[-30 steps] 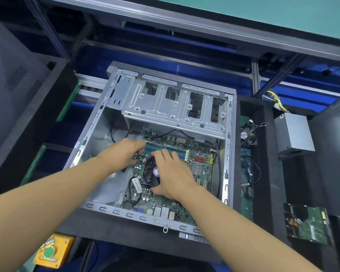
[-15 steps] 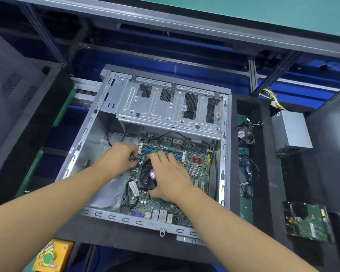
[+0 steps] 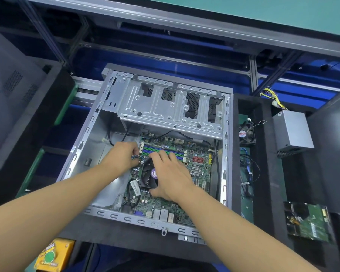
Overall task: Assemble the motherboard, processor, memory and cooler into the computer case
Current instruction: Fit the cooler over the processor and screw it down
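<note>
**Desk:** Where is the cooler?

**Photographer:** The black cooler (image 3: 146, 178), its purple hub showing, sits on the green motherboard (image 3: 203, 152). The board lies flat on the floor of the open computer case (image 3: 126, 218). The case lies on its side in a black foam tray (image 3: 263, 173), with its metal drive cage (image 3: 165, 107) at the far end.

**Desk:** And the hands?

**Photographer:** Both bare arms reach into the case from the near side. The right hand (image 3: 171, 173) grasps the cooler from above, fingers draped over its far edge beside the green and blue memory slots (image 3: 155, 149) and thumb hooked at its near edge. The left hand (image 3: 122, 156) is at the cooler's far-left corner, with its fingers curled in and pinching a small blue wire (image 3: 134, 157).

**Desk:** Can you see what is under the cooler?

**Photographer:** No. The fan and the right hand cover that part of the board.

**Desk:** What lies outside the case?

**Photographer:** On the foam to the right there is a small fan (image 3: 246, 134) with loose leads. Beyond it stands a grey power supply (image 3: 291, 132) trailing yellow wires. Nearer the camera a hard drive (image 3: 310, 220) lies with its circuit side up. At the lower left is a yellow box (image 3: 51, 254) with a green button.
</note>
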Demonstrator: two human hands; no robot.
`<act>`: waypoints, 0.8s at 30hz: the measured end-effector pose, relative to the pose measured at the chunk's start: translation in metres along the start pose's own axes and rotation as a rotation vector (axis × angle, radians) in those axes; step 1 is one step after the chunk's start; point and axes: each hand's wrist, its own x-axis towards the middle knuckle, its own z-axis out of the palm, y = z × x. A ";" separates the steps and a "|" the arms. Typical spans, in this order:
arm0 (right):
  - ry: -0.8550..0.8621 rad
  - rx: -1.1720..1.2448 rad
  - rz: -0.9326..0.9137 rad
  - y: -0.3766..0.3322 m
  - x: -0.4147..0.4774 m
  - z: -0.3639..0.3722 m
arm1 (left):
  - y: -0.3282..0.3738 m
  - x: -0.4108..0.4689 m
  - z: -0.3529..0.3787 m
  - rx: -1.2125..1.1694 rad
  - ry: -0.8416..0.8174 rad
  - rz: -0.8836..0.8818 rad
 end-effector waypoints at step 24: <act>-0.051 -0.009 0.016 -0.002 0.001 0.001 | 0.001 -0.007 -0.020 0.190 -0.166 0.156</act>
